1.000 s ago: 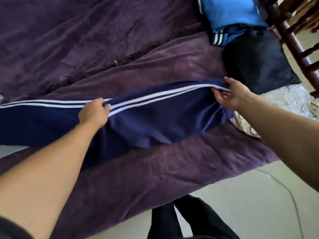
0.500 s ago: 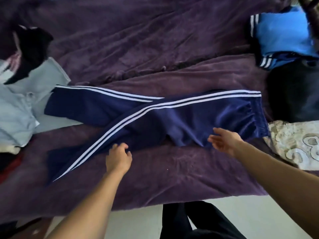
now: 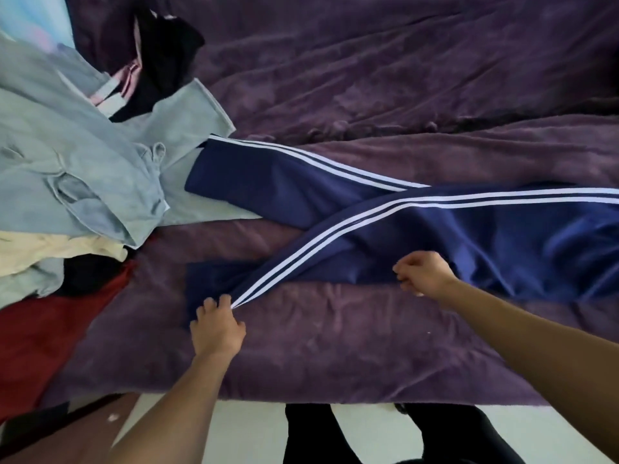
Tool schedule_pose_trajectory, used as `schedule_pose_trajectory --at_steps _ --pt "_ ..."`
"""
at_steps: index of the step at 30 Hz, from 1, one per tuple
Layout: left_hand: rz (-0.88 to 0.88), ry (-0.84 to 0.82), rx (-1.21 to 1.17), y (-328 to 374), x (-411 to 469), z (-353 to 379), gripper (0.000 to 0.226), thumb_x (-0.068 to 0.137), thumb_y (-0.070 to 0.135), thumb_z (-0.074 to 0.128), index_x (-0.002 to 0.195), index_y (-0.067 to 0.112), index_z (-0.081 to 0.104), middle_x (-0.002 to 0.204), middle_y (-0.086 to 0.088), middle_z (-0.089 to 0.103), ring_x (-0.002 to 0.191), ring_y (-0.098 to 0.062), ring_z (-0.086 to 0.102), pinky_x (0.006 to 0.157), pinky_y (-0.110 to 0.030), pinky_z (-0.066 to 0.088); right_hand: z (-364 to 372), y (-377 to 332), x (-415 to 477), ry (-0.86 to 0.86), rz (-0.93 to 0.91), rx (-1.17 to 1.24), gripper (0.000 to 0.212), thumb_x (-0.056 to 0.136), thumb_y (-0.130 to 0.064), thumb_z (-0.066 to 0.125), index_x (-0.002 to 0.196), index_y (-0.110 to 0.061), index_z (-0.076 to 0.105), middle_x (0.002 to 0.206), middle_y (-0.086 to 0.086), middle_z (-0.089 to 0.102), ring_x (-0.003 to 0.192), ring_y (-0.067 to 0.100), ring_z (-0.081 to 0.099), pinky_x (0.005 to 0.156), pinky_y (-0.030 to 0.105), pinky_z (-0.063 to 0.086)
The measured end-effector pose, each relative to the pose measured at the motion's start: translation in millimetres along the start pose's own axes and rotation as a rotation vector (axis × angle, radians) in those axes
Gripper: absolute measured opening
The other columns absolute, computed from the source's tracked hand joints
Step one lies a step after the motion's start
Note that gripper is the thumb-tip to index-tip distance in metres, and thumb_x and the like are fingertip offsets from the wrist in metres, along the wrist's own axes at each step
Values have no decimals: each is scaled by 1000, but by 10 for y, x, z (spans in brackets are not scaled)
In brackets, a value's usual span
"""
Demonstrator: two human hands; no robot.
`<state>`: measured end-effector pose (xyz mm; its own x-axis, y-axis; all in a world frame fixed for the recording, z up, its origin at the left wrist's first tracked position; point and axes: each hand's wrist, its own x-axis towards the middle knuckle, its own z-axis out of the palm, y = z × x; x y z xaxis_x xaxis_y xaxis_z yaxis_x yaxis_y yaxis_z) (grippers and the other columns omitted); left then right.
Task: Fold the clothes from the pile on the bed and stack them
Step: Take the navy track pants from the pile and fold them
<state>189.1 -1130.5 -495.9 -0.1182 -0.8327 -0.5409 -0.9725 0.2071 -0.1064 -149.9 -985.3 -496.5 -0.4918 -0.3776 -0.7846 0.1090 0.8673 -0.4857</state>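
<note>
Navy track pants (image 3: 485, 236) with white side stripes lie across the purple bedspread (image 3: 368, 78), their two legs splayed apart toward the left. My left hand (image 3: 217, 324) pinches the near leg at its striped hem. Over the near edge of the pants, where the legs join, my right hand (image 3: 423, 274) has its fingers curled; whether it holds cloth cannot be told. A pile of unfolded clothes (image 3: 67, 169) sits at the left: light blue denim, cream, black, pink and red pieces.
The far pant leg reaches up to the denim of the pile. The bed's near edge runs along the bottom, with pale floor (image 3: 254, 433) and my dark-trousered legs (image 3: 321, 433) below it. A red garment (image 3: 43, 336) hangs at the bed's left corner.
The view has swung left, bringing the clothes pile in. My left hand moved left to the near leg's hem and pinched it. My right hand's fingers curled at the pants' near edge.
</note>
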Motion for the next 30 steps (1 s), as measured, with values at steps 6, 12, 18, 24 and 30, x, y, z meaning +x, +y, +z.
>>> schedule_pose_trajectory --at_steps 6,12,18,24,30 --pt "189 -11 173 -685 738 143 31 92 35 54 121 24 56 122 -3 48 113 -24 46 91 -39 38 1219 -713 346 -42 174 210 11 90 -20 66 91 -11 59 77 6 57 69 22 58 55 28 45" --pt "275 141 -493 -934 1413 -531 25 85 14 62 66 6 48 66 -13 54 67 -37 56 59 -36 36 1708 -1154 509 86 278 478 44 87 -33 68 125 -15 54 112 10 60 93 28 62 58 32 52" --pt "375 352 -628 -481 2384 -1704 26 92 23 57 86 -2 56 84 -27 62 81 -42 58 70 -46 43 1458 -1466 465 178 215 600 49 90 -24 66 134 -15 48 86 4 59 68 21 56 61 34 51" --pt "266 481 -494 12 3024 -2079 29 99 28 42 111 3 51 113 -25 59 105 -44 52 83 -47 40 1093 -1614 733 418 -93 -75 43 92 -25 60 133 -15 53 111 9 65 100 32 61 89 44 50" --pt "183 445 -425 50 3314 -1603 31 100 23 40 113 -3 48 115 -30 56 106 -45 51 87 -48 37 752 -1561 1252 304 -134 -743 45 88 -25 57 133 -26 53 132 10 55 121 33 50 94 43 45"
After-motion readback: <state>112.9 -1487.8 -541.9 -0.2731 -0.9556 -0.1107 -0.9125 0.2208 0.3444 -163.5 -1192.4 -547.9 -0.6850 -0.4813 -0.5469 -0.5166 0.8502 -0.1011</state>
